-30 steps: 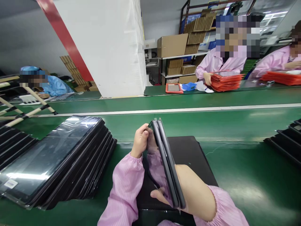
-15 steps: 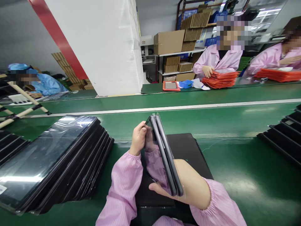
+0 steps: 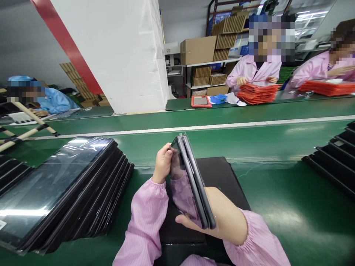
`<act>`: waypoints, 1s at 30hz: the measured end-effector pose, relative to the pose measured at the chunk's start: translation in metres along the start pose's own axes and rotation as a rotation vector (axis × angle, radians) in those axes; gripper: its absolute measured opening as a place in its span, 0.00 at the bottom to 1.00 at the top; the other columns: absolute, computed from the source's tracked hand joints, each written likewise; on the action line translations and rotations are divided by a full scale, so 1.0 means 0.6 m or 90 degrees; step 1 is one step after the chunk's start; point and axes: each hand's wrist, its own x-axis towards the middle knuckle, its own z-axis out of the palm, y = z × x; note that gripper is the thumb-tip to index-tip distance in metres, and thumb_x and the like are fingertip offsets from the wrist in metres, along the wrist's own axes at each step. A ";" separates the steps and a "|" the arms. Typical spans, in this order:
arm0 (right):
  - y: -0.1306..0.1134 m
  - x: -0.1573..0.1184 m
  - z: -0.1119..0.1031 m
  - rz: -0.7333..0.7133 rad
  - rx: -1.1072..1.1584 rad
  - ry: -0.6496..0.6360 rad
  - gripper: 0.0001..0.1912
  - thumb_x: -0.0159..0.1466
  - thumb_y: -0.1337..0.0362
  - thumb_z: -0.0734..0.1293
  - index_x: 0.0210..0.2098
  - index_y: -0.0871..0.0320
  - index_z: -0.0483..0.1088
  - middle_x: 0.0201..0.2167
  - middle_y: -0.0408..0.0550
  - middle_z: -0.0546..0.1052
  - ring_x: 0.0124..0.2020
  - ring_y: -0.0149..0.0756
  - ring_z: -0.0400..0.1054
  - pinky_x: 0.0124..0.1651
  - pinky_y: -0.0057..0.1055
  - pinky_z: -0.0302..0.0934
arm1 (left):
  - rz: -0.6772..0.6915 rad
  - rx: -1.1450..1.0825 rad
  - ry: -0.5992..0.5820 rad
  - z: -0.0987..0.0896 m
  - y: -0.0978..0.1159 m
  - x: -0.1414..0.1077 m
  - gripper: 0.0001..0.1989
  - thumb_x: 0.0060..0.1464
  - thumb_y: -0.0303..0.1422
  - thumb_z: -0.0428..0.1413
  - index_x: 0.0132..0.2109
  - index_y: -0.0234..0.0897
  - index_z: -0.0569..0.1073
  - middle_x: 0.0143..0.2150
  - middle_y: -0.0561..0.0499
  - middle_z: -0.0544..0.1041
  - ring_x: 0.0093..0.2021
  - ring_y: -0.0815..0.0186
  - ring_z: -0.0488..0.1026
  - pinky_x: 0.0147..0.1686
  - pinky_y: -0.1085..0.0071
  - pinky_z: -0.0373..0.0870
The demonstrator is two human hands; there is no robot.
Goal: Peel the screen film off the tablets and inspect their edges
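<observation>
Two dark tablets [image 3: 186, 184], face to back and wrapped in clear film, stand tilted on edge between my hands. My left hand [image 3: 163, 162] pinches their far left edge, thumb on the glossy screen. Around the near end, my right hand [image 3: 219, 212] grips from the right, its thumb on the screen side; its other fingers are hidden behind the tablets. Below them lies a flat black pad [image 3: 219, 173] on the green bench. To the left leans a stack of film-wrapped tablets [image 3: 63, 184], screens up.
More dark tablets [image 3: 337, 159] are stacked at the right edge, others [image 3: 12, 171] at the far left. Across the green bench [image 3: 277, 140], a co-worker in pink [image 3: 252, 70] handles a pile of orange-red sleeves [image 3: 257, 92]. A white pillar [image 3: 133, 55] rises behind.
My hands and the two tablets stay almost still. Across the bench, the co-worker's hands have shifted, and both now show at the orange-red pile. The view has moved very slightly.
</observation>
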 end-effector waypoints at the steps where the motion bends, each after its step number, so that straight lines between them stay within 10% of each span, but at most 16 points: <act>1: 0.001 0.000 0.000 -0.004 -0.001 0.005 0.17 0.56 0.61 0.72 0.24 0.55 0.58 0.21 0.40 0.72 0.21 0.34 0.67 0.24 0.29 0.52 | 0.001 0.001 0.001 0.000 0.000 0.000 0.30 0.54 0.62 0.50 0.25 0.38 0.62 0.21 0.57 0.59 0.21 0.71 0.53 0.23 0.71 0.53; 22: -0.005 -0.024 0.046 0.021 -0.049 0.011 0.11 0.56 0.63 0.71 0.36 0.61 0.71 0.27 0.48 0.79 0.22 0.40 0.71 0.22 0.32 0.57 | 0.027 0.015 -0.058 0.000 0.007 -0.013 0.31 0.55 0.64 0.44 0.27 0.39 0.64 0.22 0.55 0.61 0.21 0.69 0.56 0.22 0.69 0.53; 30: 0.059 -0.044 0.006 0.000 0.358 -0.256 0.07 0.59 0.65 0.66 0.37 0.58 0.73 0.32 0.46 0.80 0.32 0.35 0.74 0.36 0.31 0.66 | 0.110 0.044 -0.038 -0.020 0.067 -0.030 0.32 0.57 0.62 0.44 0.23 0.39 0.66 0.19 0.51 0.64 0.20 0.67 0.60 0.22 0.66 0.54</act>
